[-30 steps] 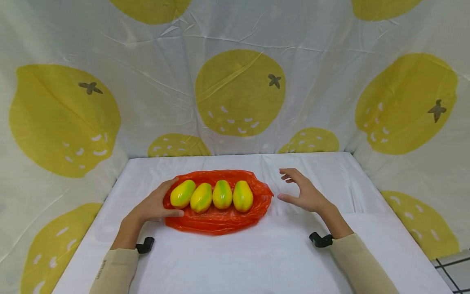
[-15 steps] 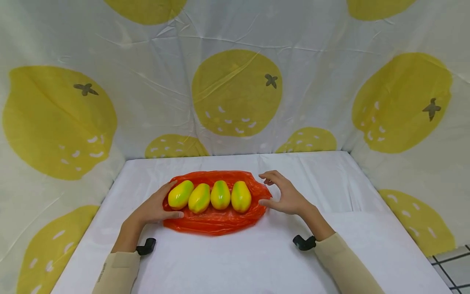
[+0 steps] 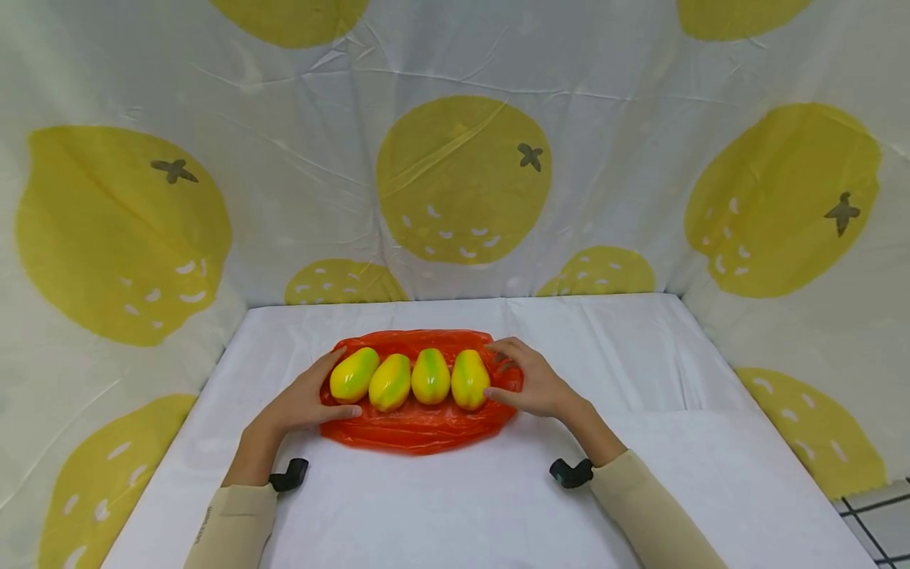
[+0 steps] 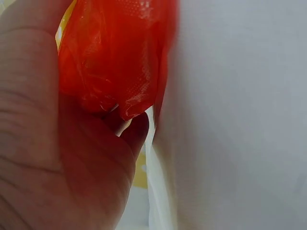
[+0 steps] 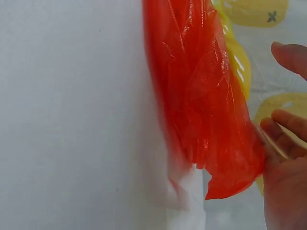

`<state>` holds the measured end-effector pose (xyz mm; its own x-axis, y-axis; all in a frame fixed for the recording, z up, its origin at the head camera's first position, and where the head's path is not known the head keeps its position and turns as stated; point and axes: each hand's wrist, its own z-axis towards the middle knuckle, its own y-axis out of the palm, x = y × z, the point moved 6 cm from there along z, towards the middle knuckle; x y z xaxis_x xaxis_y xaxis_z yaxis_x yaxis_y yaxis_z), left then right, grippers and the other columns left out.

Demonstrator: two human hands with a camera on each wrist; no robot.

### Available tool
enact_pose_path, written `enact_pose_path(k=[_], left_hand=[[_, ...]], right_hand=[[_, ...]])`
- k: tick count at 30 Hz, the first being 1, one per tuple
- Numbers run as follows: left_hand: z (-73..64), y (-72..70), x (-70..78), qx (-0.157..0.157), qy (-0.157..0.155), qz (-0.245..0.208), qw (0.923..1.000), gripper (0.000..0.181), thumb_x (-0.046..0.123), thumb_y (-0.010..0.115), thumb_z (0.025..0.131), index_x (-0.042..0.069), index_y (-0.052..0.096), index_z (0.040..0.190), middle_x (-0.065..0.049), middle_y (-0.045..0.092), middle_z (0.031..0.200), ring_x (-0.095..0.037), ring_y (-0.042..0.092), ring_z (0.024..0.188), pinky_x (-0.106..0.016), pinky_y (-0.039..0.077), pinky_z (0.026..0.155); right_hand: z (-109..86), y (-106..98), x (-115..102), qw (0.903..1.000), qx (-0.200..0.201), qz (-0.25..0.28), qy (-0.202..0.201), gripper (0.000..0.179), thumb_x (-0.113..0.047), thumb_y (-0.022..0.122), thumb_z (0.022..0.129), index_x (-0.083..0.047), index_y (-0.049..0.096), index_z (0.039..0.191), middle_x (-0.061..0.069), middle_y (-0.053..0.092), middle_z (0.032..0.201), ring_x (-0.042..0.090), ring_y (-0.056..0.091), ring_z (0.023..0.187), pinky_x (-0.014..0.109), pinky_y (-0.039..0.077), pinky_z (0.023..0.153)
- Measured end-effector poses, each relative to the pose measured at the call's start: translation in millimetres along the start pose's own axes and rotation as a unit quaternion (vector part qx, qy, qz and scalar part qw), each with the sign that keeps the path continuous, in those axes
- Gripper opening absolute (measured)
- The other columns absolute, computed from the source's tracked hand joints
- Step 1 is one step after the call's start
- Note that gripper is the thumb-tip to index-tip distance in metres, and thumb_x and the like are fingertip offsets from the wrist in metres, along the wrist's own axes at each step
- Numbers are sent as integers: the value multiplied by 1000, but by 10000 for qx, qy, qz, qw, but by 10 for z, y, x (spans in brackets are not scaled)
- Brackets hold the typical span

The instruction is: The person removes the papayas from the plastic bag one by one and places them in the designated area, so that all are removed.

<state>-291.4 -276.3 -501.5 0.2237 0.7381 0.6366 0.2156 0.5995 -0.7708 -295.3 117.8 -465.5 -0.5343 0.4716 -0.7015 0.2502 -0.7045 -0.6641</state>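
Note:
Several glossy yellow fruits with green streaks, papaya-like (image 3: 430, 377), lie in a row on a red plastic bag (image 3: 419, 435) spread on the table. At the bag's left end my left hand (image 3: 302, 397) holds it, thumb in front and fingers behind; in the left wrist view the crumpled red end sits between thumb and curled fingers. My right hand (image 3: 536, 383) is over the bag's right end with thumb and fingers spread, its thumb near the rightmost fruit. The right wrist view shows its fingers apart, one side of the hand against the bag's edge.
A white cloth (image 3: 455, 514) covers the table. Behind and at both sides hangs a pale curtain (image 3: 611, 182) printed with large yellow fruits. A black wrist mount (image 3: 290, 475) is worn on each wrist.
My right hand has moved left, from beside the bag to over its right end near the rightmost fruit. The left hand stays at the left end; fruits and bag have barely moved.

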Motion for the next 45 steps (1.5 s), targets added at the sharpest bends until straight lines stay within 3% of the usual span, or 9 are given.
enact_pose_path(k=[9, 18, 29, 45], left_hand=[[-10, 9, 19, -21, 120, -90, 9999, 123, 58, 89, 70, 21, 19, 165, -7, 35, 164, -35, 38, 147, -69, 39, 114], [-4, 11, 27, -4, 123, -109, 9999, 125, 57, 91, 67, 19, 21, 164, -7, 37, 162, -35, 40, 146, -68, 39, 114], [-26, 12, -8, 64, -79, -214, 9997, 124, 56, 93, 65, 18, 26, 162, -9, 40, 160, -36, 42, 145, -67, 42, 113], [-30, 30, 29, 38, -111, -110, 9999, 123, 54, 91, 69, 14, 23, 164, -14, 38, 162, -40, 40, 146, -69, 39, 114]], right_hand=[[40, 191, 83, 9980, -257, -249, 525, 72, -46, 81, 85, -20, 51, 145, -4, 56, 137, 16, 57, 124, 46, 52, 108], [90, 282, 156, 9938, -271, -382, 1009, 91, -65, 81, 75, -23, 48, 149, -4, 53, 141, 14, 54, 124, 42, 55, 104], [141, 378, 164, 9910, -370, -421, 1219, 104, -66, 83, 71, -16, 42, 153, 3, 50, 146, 22, 53, 127, 50, 54, 106], [101, 463, 67, 9911, -306, -505, 1189, 95, -60, 78, 81, -18, 40, 157, 6, 47, 153, 27, 52, 131, 52, 51, 109]])
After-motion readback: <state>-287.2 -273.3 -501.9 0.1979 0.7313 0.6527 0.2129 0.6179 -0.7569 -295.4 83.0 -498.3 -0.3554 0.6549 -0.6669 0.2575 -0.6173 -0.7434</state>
